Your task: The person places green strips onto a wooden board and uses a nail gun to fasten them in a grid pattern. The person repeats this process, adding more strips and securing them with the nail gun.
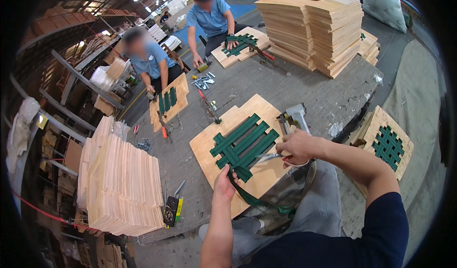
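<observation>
- Green strap [248,198] hangs in a curve over the near side of the board [204,146]; the left hand [223,186] pinches it between thumb and fingers, probably to control the slack close to the weave.
- Scissors [267,155] sit in the right hand [297,146], its fingers closed around the handles. The blades point left across the board, toward the strips [235,134] — whether they are parted is too small to tell.
- The board lies on the table [178,163] in front of the person, its near part by the lap, likely to bring the work within reach of both hands. At least 3 long strips span its opening, and 1 or more cross them at the left end.
- A staple gun [299,115] rests just beyond the right hand, presumably parked there for quick pick-up; I cannot tell if they touch.
- A red-handled clamp [209,107] stands by the board's far left edge — perhaps to steady it.
- Panels are piled at left [121,182] and far right [309,25], seemingly to free the middle. A woven board [388,148] lies at right, beside the table.
- Across the table, 2 co-workers each handle a similar board.
</observation>
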Action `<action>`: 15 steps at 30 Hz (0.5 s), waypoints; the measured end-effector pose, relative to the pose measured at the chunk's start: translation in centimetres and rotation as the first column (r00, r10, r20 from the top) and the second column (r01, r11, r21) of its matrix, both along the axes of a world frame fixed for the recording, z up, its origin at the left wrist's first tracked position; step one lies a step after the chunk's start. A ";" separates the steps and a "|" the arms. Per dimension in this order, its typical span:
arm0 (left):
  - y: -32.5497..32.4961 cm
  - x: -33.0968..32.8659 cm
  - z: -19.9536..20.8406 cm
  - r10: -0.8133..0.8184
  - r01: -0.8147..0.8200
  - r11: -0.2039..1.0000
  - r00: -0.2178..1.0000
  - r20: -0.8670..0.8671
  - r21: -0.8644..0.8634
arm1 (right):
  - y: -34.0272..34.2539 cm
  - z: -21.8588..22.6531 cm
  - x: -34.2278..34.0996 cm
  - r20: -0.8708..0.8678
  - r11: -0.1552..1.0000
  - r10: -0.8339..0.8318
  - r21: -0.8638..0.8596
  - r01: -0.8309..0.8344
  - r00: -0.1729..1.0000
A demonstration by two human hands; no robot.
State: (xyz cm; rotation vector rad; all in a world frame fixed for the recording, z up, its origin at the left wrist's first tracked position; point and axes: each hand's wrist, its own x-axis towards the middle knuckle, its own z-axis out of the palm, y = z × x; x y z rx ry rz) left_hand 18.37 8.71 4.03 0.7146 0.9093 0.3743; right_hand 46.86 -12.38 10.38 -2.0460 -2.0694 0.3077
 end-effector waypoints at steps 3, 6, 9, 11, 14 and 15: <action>-0.4 -0.6 0.2 -0.009 0.011 0.999 0.999 -0.040 0.034 | 2.3 -1.3 -1.6 0.080 0.979 0.192 -0.085 -0.185 0.978; -1.1 -0.4 0.8 -0.023 0.028 0.997 0.997 -0.069 0.074 | 4.3 -3.6 -1.9 0.088 0.958 0.287 -0.054 -0.283 0.954; -1.5 -0.8 1.3 -0.005 0.015 0.992 0.996 -0.084 0.123 | 6.5 -4.3 -3.2 0.099 0.935 0.354 -0.057 -0.350 0.930; -2.0 -0.7 1.5 -0.015 0.029 0.987 0.996 -0.086 0.157 | 7.2 -4.7 -3.7 0.099 0.922 0.386 -0.073 -0.380 0.917; -2.3 -0.7 1.9 -0.035 0.053 0.983 0.994 -0.103 0.178 | 8.0 -5.2 -3.7 0.087 0.900 0.434 -0.076 -0.429 0.897; -2.4 -0.7 2.0 -0.043 0.063 0.980 0.993 -0.107 0.187 | 8.1 -5.3 -3.4 0.083 0.894 0.445 -0.092 -0.438 0.891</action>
